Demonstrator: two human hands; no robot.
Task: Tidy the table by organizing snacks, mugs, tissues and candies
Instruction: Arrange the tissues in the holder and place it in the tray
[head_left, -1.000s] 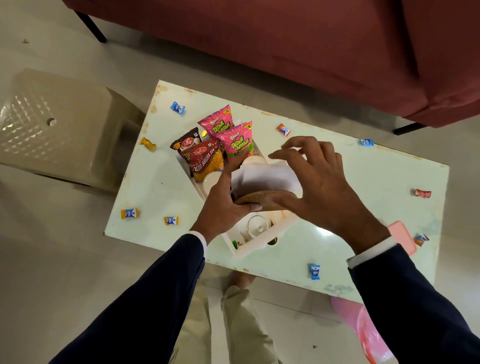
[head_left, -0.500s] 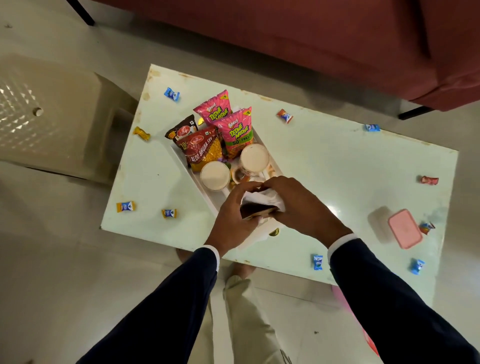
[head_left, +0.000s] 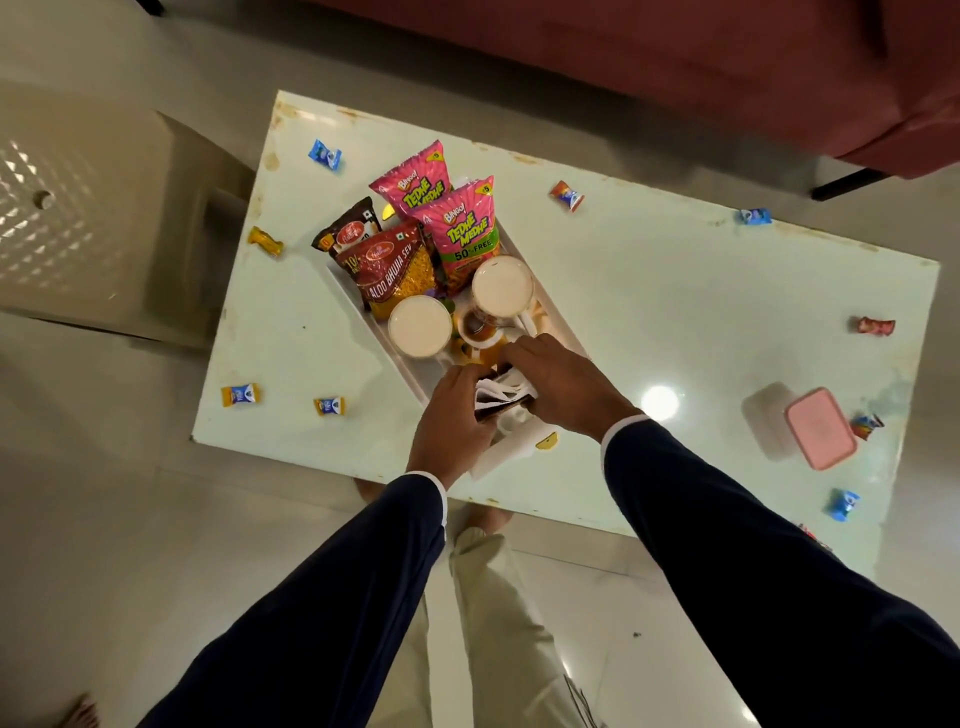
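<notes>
**Tissue holder between both hands, over the near end of the tray**

The left hand (head_left: 457, 410) and right hand (head_left: 558, 382) close in from opposite sides on the brown tissue holder (head_left: 501, 410), fingers curled round it, with white tissues (head_left: 493, 391) poking up between them. The holder lies directly under the hands, over the near end of the white tray (head_left: 563, 325), which runs slantwise away from the person across the tabletop (head_left: 675, 291). Farther along that slant stand the two mugs (head_left: 503, 285), then the snack packets (head_left: 460, 228) at the far end. Whether the holder already rests on the tray floor I cannot tell. The next move looks like settling it straight down. Candies (head_left: 324, 154) lie scattered well apart round the tabletop; a pink box (head_left: 820, 428) sits on the right, nearer the right hand.
</notes>
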